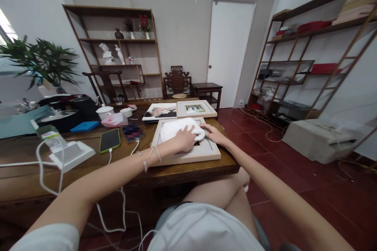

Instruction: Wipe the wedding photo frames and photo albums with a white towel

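Observation:
A light wooden picture frame lies flat near the front right edge of the brown table, with a bunched white cloth spread over much of its face. My left hand presses on the cloth from above, fingers bent into it. Reaching in from the right, my right hand grips the frame's right side, its fingertips close to the cloth's end. Part of a dark picture shows below the cloth; the rest is covered.
Behind stand another framed picture and a portrait print, both lying flat. To the left are a phone on a cable, a white stand, a pink bag and a white cup. White cables hang off the front edge.

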`<state>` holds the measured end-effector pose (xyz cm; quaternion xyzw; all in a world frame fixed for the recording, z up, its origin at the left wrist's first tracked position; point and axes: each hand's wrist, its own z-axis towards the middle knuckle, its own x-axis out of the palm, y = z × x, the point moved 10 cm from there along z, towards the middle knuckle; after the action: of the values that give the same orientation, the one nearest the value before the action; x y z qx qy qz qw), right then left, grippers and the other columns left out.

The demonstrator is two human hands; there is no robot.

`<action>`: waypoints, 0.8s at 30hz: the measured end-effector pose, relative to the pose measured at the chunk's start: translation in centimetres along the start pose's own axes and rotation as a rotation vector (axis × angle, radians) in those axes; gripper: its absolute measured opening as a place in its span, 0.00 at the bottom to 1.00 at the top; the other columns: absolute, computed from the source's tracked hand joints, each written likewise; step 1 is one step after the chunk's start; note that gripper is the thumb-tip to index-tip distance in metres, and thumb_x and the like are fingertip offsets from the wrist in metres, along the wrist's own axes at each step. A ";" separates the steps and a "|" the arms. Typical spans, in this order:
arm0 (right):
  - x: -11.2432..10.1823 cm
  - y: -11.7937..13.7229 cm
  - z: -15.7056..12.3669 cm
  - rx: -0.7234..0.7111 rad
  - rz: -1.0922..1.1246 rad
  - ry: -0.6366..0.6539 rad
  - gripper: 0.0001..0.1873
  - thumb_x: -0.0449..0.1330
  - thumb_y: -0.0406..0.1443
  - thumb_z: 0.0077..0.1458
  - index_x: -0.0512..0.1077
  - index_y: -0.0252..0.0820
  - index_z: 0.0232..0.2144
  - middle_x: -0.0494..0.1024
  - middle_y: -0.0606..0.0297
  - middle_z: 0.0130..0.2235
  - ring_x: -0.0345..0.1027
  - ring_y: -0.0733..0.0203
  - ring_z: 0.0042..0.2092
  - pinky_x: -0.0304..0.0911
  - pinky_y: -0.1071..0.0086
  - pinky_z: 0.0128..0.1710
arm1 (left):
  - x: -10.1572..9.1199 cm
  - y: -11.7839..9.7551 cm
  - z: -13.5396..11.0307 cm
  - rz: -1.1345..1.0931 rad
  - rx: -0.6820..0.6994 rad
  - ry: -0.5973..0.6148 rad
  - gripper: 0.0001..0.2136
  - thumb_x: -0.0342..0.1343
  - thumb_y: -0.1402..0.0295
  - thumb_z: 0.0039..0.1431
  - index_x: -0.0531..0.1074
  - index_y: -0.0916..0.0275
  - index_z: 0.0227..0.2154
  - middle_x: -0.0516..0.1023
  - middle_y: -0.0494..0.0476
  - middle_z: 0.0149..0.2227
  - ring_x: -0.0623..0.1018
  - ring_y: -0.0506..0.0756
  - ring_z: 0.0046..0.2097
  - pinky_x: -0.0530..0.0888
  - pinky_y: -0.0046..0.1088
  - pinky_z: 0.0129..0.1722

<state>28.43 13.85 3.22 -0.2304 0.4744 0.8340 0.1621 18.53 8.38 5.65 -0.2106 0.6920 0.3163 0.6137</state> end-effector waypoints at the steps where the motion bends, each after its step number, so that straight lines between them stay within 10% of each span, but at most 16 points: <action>1: 0.0 0.0 0.0 0.001 -0.005 0.001 0.26 0.53 0.26 0.43 0.70 0.45 0.46 0.67 0.61 0.56 0.57 0.52 0.59 0.46 0.54 0.60 | 0.2 1.2 0.9 0.012 -0.037 -0.028 0.18 0.42 0.67 0.61 0.63 0.62 0.53 0.50 0.66 0.63 0.52 0.69 0.62 0.60 0.50 0.52; 7: 0.1 0.2 0.0 0.006 -0.018 0.033 0.26 0.53 0.27 0.43 0.69 0.40 0.48 0.65 0.57 0.57 0.55 0.50 0.59 0.46 0.53 0.60 | 0.4 3.7 2.7 0.107 -0.085 -0.076 0.19 0.43 0.68 0.61 0.61 0.57 0.55 0.49 0.63 0.63 0.50 0.69 0.62 0.60 0.51 0.52; 18: -0.1 0.0 -0.3 0.050 0.019 0.003 0.23 0.52 0.29 0.47 0.70 0.43 0.46 0.66 0.60 0.56 0.56 0.53 0.59 0.46 0.56 0.60 | -3.4 -5.2 -6.1 -0.070 0.214 0.228 0.17 0.40 0.62 0.61 0.71 0.62 0.42 0.75 0.63 0.42 0.76 0.57 0.38 0.70 0.31 0.37; 24: -0.5 0.5 -0.2 0.045 0.083 -0.067 0.23 0.48 0.46 0.56 0.66 0.44 0.50 0.64 0.59 0.58 0.54 0.54 0.60 0.45 0.57 0.61 | -1.9 -1.9 -1.2 -0.043 0.008 0.136 0.18 0.41 0.62 0.61 0.65 0.62 0.50 0.69 0.67 0.51 0.69 0.64 0.51 0.70 0.40 0.42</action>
<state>28.65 13.36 3.77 -0.1786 0.4964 0.8365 0.1481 19.27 6.04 7.28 -0.2439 0.7288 0.2854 0.5726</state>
